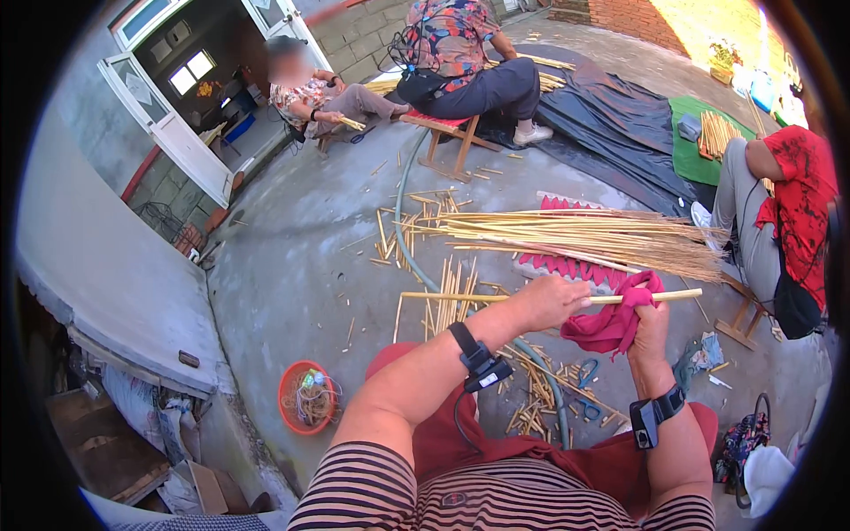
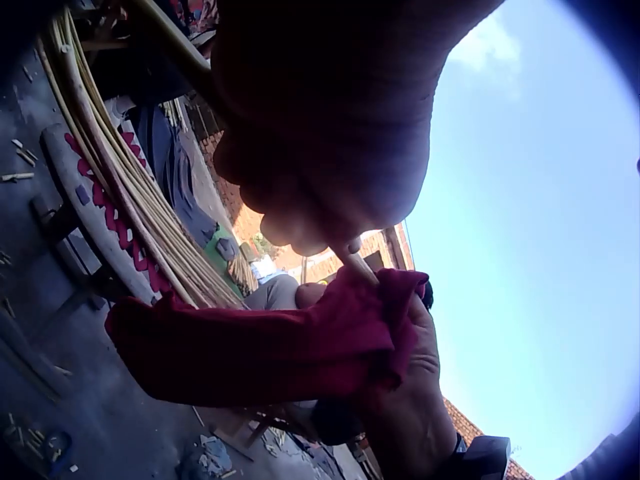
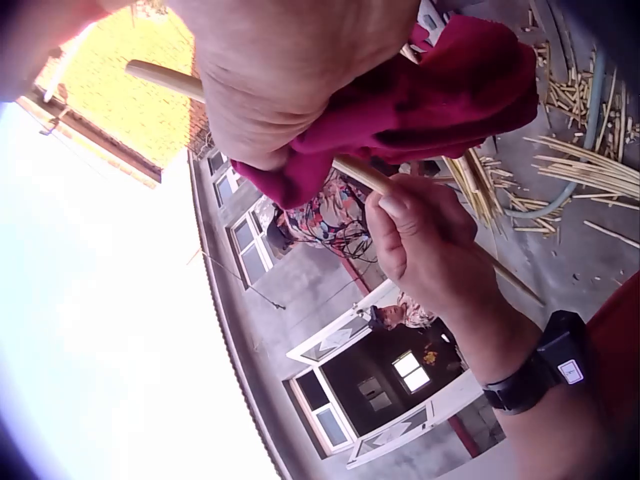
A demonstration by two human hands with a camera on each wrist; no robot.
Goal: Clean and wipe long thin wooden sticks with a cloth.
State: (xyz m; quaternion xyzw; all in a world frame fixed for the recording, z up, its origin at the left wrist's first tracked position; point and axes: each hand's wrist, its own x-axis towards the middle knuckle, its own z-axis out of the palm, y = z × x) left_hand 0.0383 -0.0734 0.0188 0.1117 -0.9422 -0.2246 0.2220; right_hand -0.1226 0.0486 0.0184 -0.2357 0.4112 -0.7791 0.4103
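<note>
A long pale stalk (image 1: 531, 298) lies crosswise in front of the body. My left hand (image 1: 551, 303) grips it near the middle, fingers curled round it; the right wrist view shows that hand (image 3: 430, 235) with its thumb along the stalk. To the right, my right hand (image 1: 651, 329) holds a dark pink cloth (image 1: 611, 326) wrapped round the stalk, and part of the cloth hangs down between the hands. In the left wrist view the cloth (image 2: 260, 350) partly covers the right hand (image 2: 405, 400).
Beyond the hands a bundle of long stalks (image 1: 584, 232) lies on a low support with pink trim. Cut pieces, blue scissors (image 1: 587, 389) and a hose (image 1: 405, 190) are on the ground. An orange basket (image 1: 286, 414) stands at left. Three people sit around.
</note>
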